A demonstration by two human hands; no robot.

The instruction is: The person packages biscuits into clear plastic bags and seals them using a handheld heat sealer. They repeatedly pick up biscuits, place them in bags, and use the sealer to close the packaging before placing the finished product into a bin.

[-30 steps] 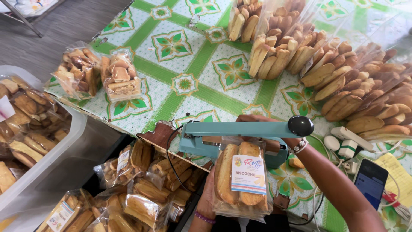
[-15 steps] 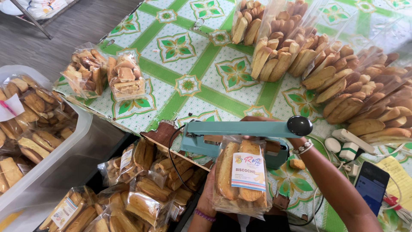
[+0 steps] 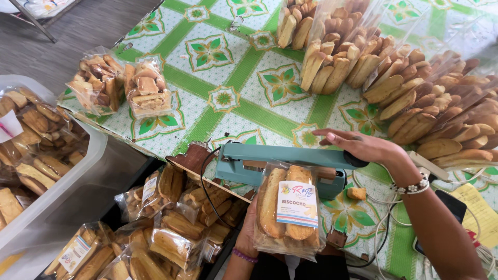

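Note:
A teal heat sealer [image 3: 244, 158] sits at the near table edge. My right hand [image 3: 365, 148] presses flat on its lever arm, fingers spread, over the black knob. A clear bag of long biscuits [image 3: 288, 210] with a printed label hangs from the sealer's jaw. My left hand [image 3: 248, 233] holds that bag from beneath and behind, mostly hidden by it.
Open bags of biscuits [image 3: 415, 93] lie in rows on the green patterned tablecloth [image 3: 223, 72]. Two filled bags [image 3: 122, 88] sit at the left edge. A white bin [image 3: 31, 150] and a lower crate of sealed bags [image 3: 150, 233] stand left. Cables and a phone [image 3: 448, 207] lie right.
My right hand has shifted on the lever, now lying flatter with fingers extended leftward. The bag stays in the jaw, and the view has drifted slightly.

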